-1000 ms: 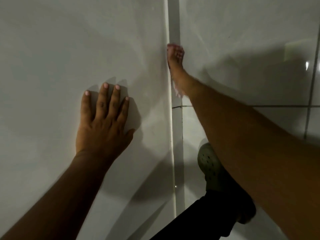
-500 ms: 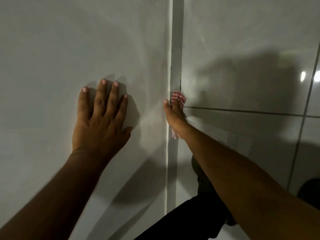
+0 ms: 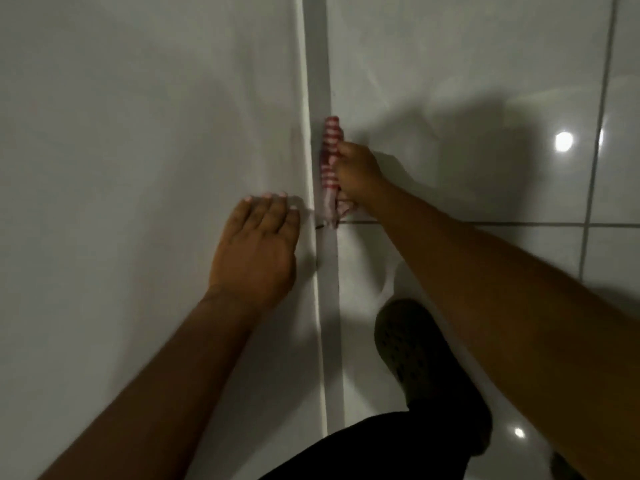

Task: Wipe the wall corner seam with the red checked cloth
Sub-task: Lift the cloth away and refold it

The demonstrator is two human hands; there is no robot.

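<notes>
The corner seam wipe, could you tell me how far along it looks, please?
Done: cannot tell; no stretch of the corner seam looks visibly cleaner. In hand: the right hand presses the red checked cloth against the seam, while the left hand rests flat on the wall. Left: probably the seam below and above the cloth.

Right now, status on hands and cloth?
Right hand shut on red checked cloth, pressed into corner seam. Left hand flat on wall. Nothing blocking.

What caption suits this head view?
Right hand presses red checked cloth into the wall corner seam; left hand braces nearby.
</notes>
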